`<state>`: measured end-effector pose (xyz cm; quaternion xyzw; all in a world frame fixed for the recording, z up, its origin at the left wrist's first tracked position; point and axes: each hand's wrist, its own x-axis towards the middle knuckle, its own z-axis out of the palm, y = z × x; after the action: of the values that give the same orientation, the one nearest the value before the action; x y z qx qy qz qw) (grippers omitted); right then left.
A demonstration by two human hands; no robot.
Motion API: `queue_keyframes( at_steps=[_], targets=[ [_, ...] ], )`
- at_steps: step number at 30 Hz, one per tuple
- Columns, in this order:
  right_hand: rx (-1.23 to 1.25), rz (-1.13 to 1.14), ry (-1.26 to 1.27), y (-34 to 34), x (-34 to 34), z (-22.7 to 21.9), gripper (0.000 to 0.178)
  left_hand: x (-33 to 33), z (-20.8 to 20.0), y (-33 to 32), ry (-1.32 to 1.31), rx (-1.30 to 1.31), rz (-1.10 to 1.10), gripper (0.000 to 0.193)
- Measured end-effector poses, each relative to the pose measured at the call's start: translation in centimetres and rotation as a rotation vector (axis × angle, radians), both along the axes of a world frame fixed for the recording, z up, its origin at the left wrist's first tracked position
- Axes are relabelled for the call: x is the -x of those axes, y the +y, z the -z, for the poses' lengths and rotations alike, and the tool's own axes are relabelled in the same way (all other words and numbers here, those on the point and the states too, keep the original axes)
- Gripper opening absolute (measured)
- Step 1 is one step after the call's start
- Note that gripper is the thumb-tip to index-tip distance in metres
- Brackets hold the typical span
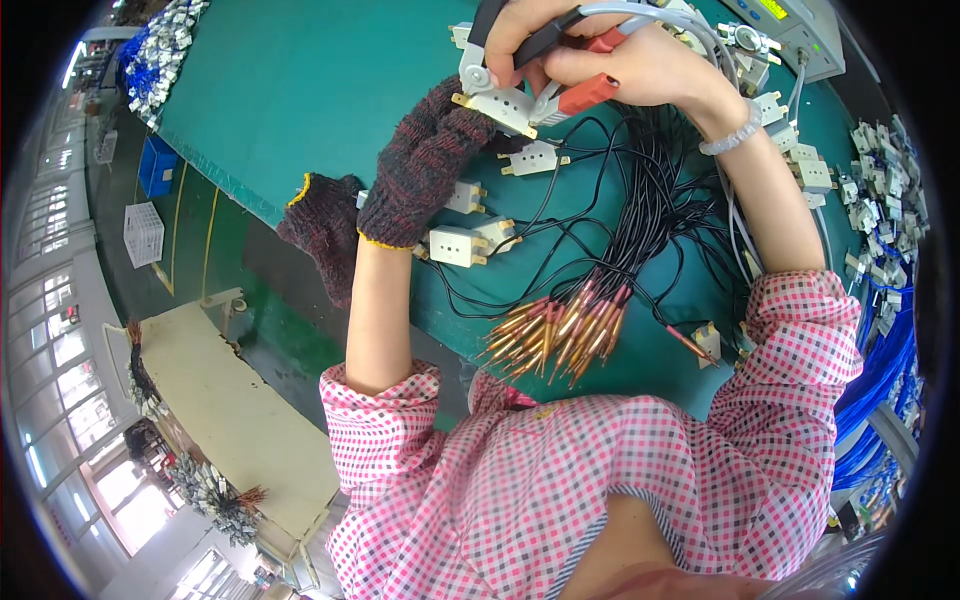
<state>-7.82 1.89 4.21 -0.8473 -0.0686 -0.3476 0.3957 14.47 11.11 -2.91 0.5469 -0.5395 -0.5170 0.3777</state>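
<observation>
My left hand [432,150], in a dark knitted work glove with a yellow cuff, is closed on a white rectangular terminal block [502,108] with metal tabs at its ends. My bare right hand [585,65] grips two test clips over that block. One is a black-handled clip [480,62] with its metal jaw by the block's left tab. The other is a red-handled clip [588,95], its jaw near the right tab. The right fingers partly hide the handles. Grey leads run from the clips to the right. Just below sits another white block [534,157].
On the green table mat [290,90] lie more white blocks [458,246] and a bundle of black wires [640,190] with copper-coloured ends. A spare dark glove [322,225] rests at the left edge. A meter [790,35] stands top right; a block pile [885,200] lies right.
</observation>
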Motion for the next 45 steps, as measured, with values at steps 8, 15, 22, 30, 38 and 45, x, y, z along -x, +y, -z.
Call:
queue_keyframes(
  at_steps=[8,15,22,30,38,45],
  targets=[
    [-0.284,0.000,0.412,3.5,-1.9,1.6,0.023,-0.3,-1.5,-2.8,0.457,0.158,-0.003,0.040],
    [-0.260,-0.173,0.376,5.4,-2.5,1.6,0.021,0.8,-1.6,-6.1,-0.753,0.323,0.207,0.052],
    [-0.604,0.548,-0.148,-2.4,-0.4,3.7,0.021,2.0,-1.7,-5.2,-0.945,0.307,0.096,0.067],
    [-0.858,0.547,-0.098,-3.2,0.7,5.6,0.022,2.5,-2.1,-2.6,0.146,0.134,0.007,0.047],
    [-0.721,0.161,0.080,-1.3,2.1,0.1,0.020,0.8,-2.8,-2.8,0.431,-0.139,0.248,0.039],
    [-0.233,-0.156,-0.032,-1.5,1.3,-0.4,0.021,2.2,-1.8,-2.0,0.409,-0.054,-0.006,0.055]
  ],
)
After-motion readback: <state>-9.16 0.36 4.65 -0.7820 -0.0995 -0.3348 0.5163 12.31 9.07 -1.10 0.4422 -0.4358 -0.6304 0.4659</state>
